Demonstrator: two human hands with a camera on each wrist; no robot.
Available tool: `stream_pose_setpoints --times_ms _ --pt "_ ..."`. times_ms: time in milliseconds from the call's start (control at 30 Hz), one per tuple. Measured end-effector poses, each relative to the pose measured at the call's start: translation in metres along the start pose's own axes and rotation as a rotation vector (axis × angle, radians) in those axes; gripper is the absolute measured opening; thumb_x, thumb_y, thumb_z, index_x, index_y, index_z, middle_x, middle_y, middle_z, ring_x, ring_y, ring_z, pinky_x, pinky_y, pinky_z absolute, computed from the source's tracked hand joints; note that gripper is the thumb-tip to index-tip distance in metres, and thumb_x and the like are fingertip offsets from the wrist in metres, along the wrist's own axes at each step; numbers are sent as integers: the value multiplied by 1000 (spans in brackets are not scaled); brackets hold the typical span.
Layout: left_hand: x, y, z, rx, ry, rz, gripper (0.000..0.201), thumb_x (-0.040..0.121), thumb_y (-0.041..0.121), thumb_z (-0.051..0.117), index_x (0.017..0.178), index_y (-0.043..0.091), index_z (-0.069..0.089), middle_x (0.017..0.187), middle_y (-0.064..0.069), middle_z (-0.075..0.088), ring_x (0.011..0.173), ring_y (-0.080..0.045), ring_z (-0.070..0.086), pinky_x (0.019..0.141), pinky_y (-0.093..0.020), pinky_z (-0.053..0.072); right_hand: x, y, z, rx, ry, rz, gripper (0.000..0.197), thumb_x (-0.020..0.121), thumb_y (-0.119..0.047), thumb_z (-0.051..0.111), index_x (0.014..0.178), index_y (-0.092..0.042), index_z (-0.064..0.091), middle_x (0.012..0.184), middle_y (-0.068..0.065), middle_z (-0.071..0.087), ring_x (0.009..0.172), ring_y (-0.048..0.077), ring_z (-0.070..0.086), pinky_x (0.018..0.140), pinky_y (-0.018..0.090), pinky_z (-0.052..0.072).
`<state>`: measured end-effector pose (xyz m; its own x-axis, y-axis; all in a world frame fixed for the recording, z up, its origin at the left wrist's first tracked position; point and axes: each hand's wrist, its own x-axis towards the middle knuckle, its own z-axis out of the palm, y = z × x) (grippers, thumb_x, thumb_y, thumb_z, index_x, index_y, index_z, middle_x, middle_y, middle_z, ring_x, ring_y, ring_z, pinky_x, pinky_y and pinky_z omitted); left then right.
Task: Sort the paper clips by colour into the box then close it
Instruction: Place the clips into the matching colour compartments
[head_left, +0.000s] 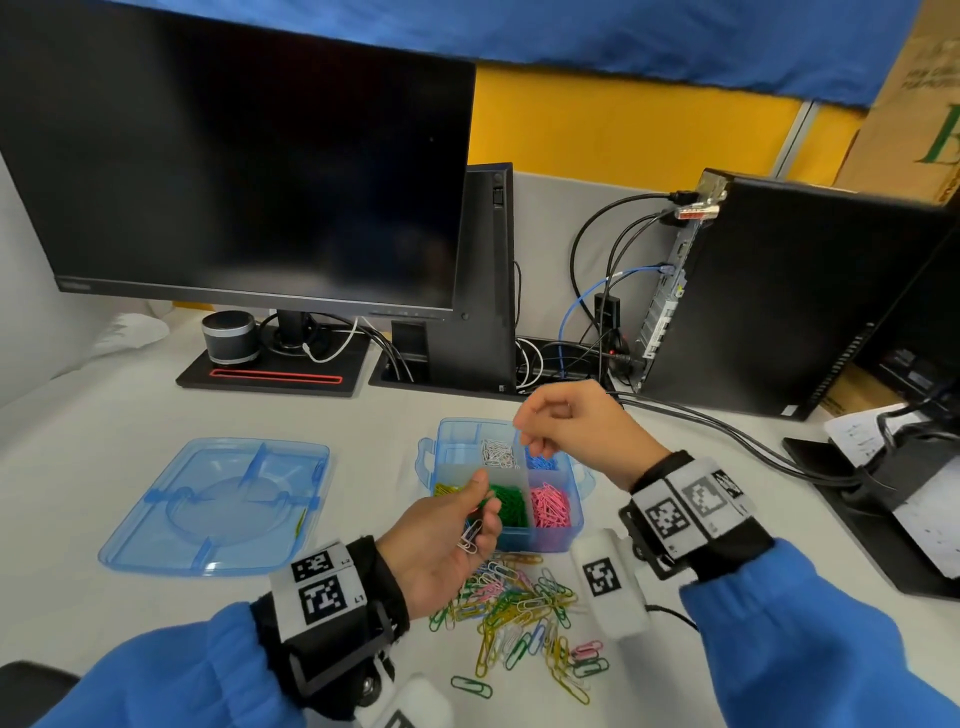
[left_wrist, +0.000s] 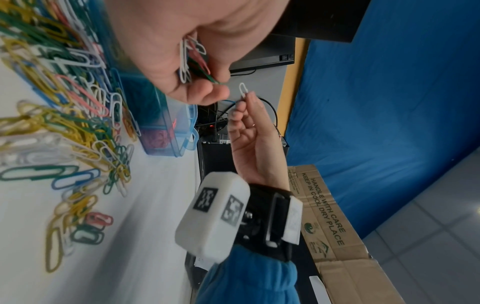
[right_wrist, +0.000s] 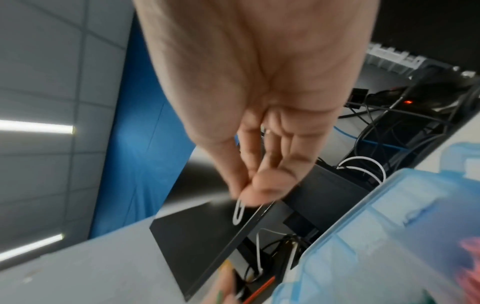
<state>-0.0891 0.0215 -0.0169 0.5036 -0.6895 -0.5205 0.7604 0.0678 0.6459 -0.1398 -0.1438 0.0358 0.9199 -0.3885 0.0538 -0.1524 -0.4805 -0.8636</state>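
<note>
Glossy wire paper clips (head_left: 519, 613) are lying tangled nearest. The left hand (head_left: 441, 540) is cupping several clips (head_left: 470, 538) before the translucent blue box (head_left: 553, 535). Above it, the right hand (head_left: 566, 426) is pinching a white clip (left_wrist: 243, 88).

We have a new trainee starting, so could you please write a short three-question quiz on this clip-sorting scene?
1. True or false: the lid is on the box.
2. What colour is the clip pinched by the right hand?
3. The left hand holds: A) nothing B) several clips C) the lid.

Key: 1 false, it lies on the table left of the box; 2 white; 3 B.
</note>
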Motion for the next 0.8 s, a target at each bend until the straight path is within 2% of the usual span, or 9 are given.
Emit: stream_pose_setpoints --times_ms 100,167,267,333,400,467,633,733,800 --pt "1 1 -2 -11 26 10 22 92 27 58 85 6 59 66 -4 60 52 -9 53 42 -15 46 15 6 4 -307 71 -19 14 90 -9 61 90 -5 74 80 8 72 67 14 65 65 20 51" --pt "0 3 -2 -31 27 23 25 93 27 57 86 4 60 72 -8 65 55 -12 60 47 -17 52 15 8 7 -549 -27 -47 20 92 -17 60 106 -12 73 100 3 72 79 9 61 73 11 43" --pt "-5 8 -1 -126 -15 15 35 99 28 47 95 -4 60 88 -19 68 67 -22 69 56 -25 57 7 5 11 -597 -111 -87 27 93 -23 60 116 -13 70 113 0 69 78 -3 54 69 2 34" --pt "-10 12 -2 -218 -87 -19 46 104 29 36 106 -11 58 104 -27 65 86 -31 66 71 -36 58 0 3 15 -562 -115 -168 22 90 -28 64 107 -17 74 103 -6 69 71 -2 56 64 4 38" --pt "-12 15 -3 -230 -133 -37 56 106 33 28 110 -15 57 106 -30 65 89 -34 67 78 -41 52 -6 4 18 -526 -147 -250 17 85 -33 70 96 -21 77 92 -10 67 73 4 60 63 9 39" --pt "-11 17 -4 -196 -134 -49 62 106 36 24 105 -15 60 100 -29 68 84 -31 69 78 -40 51 -10 7 22 -524 -166 -310 15 79 -33 76 92 -25 76 88 -9 66 74 6 60 63 8 38" --pt "-12 19 -3 -162 -102 -67 62 106 36 24 100 -12 62 90 -23 70 87 -28 65 78 -35 56 -14 16 26 -496 -128 -389 17 75 -27 80 92 -25 78 88 -9 63 73 5 57 65 8 37" --pt "-13 21 -2 -163 -133 -88 59 106 35 25 109 -12 59 101 -25 67 93 -30 63 85 -39 54 -17 19 27 -494 -91 -395 11 76 -25 79 87 -23 78 85 -11 61 74 3 54 66 10 37" --pt "-13 22 -1 -180 -161 -97 58 106 33 26 112 -16 57 113 -30 63 100 -35 62 84 -42 55 -18 18 27 -506 -93 -408 6 77 -21 77 83 -20 77 82 -12 59 73 0 53 68 10 38"
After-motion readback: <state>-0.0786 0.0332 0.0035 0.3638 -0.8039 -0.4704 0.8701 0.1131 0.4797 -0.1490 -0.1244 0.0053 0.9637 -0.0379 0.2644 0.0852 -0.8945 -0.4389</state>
